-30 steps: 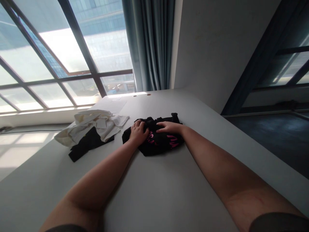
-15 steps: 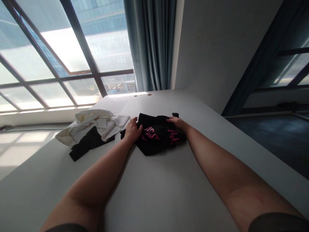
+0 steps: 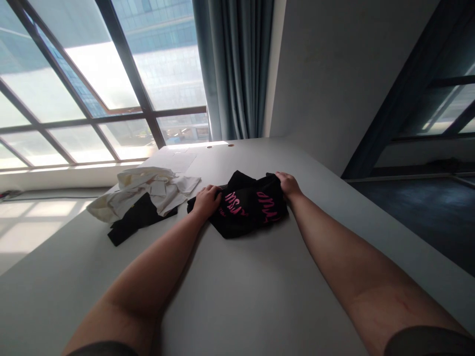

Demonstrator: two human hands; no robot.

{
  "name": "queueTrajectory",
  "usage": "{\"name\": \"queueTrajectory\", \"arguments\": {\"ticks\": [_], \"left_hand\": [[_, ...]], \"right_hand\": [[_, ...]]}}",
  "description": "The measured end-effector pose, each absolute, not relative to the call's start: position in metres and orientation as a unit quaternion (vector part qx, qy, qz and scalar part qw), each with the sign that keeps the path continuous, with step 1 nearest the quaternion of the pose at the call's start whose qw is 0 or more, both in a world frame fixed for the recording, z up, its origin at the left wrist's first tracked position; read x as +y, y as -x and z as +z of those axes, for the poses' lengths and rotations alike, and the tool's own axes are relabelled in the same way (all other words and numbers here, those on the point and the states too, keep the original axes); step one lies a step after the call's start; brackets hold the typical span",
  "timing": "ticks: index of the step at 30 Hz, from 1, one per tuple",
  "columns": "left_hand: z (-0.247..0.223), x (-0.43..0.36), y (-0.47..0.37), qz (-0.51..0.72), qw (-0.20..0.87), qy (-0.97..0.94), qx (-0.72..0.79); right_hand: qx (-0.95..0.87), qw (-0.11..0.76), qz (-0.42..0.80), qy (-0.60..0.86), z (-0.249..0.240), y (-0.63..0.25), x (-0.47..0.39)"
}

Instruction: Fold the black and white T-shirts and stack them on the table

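A bunched black garment [image 3: 248, 207] with pink lettering lies on the white table, between my two hands. My left hand [image 3: 208, 201] is closed over the garment's left edge, fingers bent on the cloth. At the upper right corner, my right hand [image 3: 289, 186] grips the fabric, with part of its fingers hidden behind the edge. A flap of the cloth stands up at the far side, near the middle. The underside of the garment cannot be seen.
Left of the garment lies a crumpled pile of white cloth [image 3: 148, 185] with a black cloth [image 3: 139, 220] against it. The white table [image 3: 252, 287] stretches back to a blue curtain [image 3: 237, 74] and a window [image 3: 170, 59]. Round holes sit near its far edge.
My right hand has shifted to the right along the garment's upper edge. The far edge of the cloth has changed from a flat roll to a raised flap, and the right lettering shows more fully.
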State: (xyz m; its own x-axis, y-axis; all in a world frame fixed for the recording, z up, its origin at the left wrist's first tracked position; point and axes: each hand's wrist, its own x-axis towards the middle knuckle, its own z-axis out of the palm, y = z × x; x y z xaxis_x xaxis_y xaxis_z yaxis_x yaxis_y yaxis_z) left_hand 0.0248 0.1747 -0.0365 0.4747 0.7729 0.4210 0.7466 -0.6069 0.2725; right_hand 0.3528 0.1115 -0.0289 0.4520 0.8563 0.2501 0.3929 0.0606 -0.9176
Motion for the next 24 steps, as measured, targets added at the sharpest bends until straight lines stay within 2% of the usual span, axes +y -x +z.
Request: {"name": "queueTrajectory", "arguments": {"ticks": [5, 8, 10, 12, 15, 17, 20, 24], "left_hand": [[-0.031, 0.172, -0.024, 0.296, -0.035, -0.825, 0.480], [-0.030, 0.172, -0.023, 0.265, -0.045, -0.829, 0.491], [-0.030, 0.173, -0.023, 0.250, -0.044, -0.833, 0.492], [-0.030, 0.174, -0.022, 0.242, -0.034, -0.836, 0.491], [-0.031, 0.176, -0.022, 0.236, -0.011, -0.841, 0.486], [-0.031, 0.177, -0.022, 0.232, -0.005, -0.844, 0.484], [-0.030, 0.176, -0.023, 0.224, -0.005, -0.849, 0.479], [-0.030, 0.171, -0.026, 0.223, -0.004, -0.856, 0.466]], "right_hand": [[-0.420, 0.587, 0.076, 0.688, -0.012, -0.342, 0.119], [-0.498, 0.579, -0.011, 0.645, 0.011, -0.318, 0.116], [-0.576, 0.550, -0.007, 0.605, 0.023, -0.296, 0.109], [-0.662, 0.487, 0.045, 0.568, 0.027, -0.272, 0.100], [-0.794, 0.302, 0.172, 0.499, 0.021, -0.243, 0.093], [-0.824, 0.194, 0.215, 0.487, 0.012, -0.233, 0.093], [-0.802, 0.136, 0.253, 0.524, 0.007, -0.234, 0.096], [-0.768, 0.055, 0.414, 0.486, 0.019, -0.247, 0.092]]}}
